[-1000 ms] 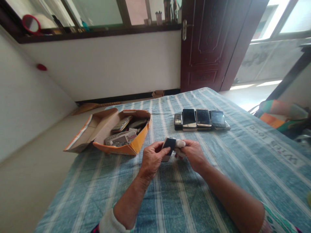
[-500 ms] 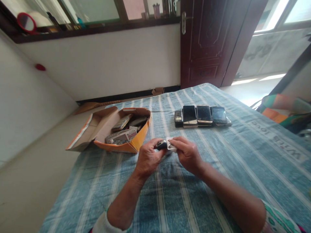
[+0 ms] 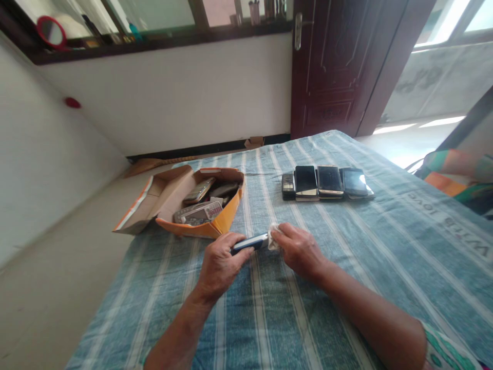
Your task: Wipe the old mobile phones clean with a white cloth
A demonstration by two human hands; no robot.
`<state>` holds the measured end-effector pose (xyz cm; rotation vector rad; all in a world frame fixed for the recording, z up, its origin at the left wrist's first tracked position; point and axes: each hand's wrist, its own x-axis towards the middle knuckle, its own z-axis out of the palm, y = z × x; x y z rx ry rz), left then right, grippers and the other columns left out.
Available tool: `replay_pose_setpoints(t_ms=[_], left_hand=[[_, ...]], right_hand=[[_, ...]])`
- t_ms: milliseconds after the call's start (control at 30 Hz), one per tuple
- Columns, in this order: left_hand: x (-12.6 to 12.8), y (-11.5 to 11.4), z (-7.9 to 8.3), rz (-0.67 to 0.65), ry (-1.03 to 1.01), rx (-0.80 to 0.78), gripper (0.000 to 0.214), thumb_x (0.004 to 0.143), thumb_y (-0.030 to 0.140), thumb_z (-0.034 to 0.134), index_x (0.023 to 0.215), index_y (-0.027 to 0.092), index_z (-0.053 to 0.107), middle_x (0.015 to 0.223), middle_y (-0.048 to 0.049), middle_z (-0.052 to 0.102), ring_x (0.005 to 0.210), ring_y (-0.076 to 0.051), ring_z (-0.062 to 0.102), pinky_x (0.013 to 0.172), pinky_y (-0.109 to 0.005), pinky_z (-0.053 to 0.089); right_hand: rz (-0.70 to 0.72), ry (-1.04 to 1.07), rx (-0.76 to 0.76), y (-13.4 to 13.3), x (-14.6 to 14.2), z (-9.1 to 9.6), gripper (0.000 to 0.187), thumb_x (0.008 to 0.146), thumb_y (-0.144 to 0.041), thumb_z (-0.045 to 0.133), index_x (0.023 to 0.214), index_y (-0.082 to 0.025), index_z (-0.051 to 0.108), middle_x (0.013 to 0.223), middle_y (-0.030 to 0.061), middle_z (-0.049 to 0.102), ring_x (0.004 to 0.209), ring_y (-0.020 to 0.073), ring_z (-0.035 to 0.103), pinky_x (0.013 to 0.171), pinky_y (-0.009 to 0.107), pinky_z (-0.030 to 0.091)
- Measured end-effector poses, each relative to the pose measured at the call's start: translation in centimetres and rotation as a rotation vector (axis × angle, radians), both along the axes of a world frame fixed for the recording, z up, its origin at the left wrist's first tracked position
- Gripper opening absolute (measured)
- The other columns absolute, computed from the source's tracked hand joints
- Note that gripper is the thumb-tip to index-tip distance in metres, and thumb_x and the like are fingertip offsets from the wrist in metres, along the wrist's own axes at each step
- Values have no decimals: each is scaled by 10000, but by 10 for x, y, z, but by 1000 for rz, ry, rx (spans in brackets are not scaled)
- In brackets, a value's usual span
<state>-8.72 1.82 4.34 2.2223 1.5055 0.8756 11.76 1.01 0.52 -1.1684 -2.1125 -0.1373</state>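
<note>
My left hand (image 3: 220, 264) grips one end of a dark blue and silver mobile phone (image 3: 252, 242), held edge-on above the bed cover. A crumpled white tissue or cloth (image 3: 273, 237) is pinched in my right hand (image 3: 299, 250) and pressed against the phone's other end. Just beyond my left hand stands an open orange cardboard box (image 3: 227, 218) with several old phones (image 3: 198, 211) inside. Farther back on the right, stacked phones lie side by side in a row, among them a black-screened phone (image 3: 306, 180), a gold-edged phone (image 3: 330, 181) and a small keypad phone (image 3: 288, 186).
A blue striped cover (image 3: 246, 318) spreads over the bed under everything. The box's lid (image 3: 140, 213) hangs open to the left. Behind the bed are a white wall and a dark red door (image 3: 335, 72). Colourful fabric (image 3: 447, 177) lies at the far right.
The phone has turned lengthwise across my view, and my left hand has moved left and nearer to me. My right hand keeps the white tissue or cloth at the phone's end. The view has shifted slightly.
</note>
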Motion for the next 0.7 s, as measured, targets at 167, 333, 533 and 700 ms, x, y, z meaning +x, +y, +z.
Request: replay_pose_setpoints(t_ms=[167,333,533,700], left_hand=[[5,-5,-9,-16,-1,56,60,752,218,645,799,181,651,759,-5,659,719,-162,624,687,-267,473],[10,-7,-14,-36,26,143,40,775,208,640,778,171,624,737,-14,636,702,-166,603,664,-276,469],[13,-13,-20,-66,119,188,132,713,125,688,812,163,610,765,-28,641,736,-191,599,680,-298,478],[17,-21,-19,-84,125,120,137,727,164,699,825,165,605,786,-34,639,768,-201,592,697,-320,488]], right_hand=[[86,4,102,-10,-12,6,266,943,-121,394,1075,-109,624,934,116,612,789,186,560,699,297,451],[51,-39,40,-10,-10,7,267,934,-129,397,944,-128,665,854,99,612,728,186,554,658,299,449],[-54,286,-217,10,13,-9,328,819,-38,421,835,-187,713,801,51,638,721,151,596,650,242,461],[-15,453,-327,15,18,-15,368,762,-23,435,846,-202,745,827,49,684,769,157,638,710,254,485]])
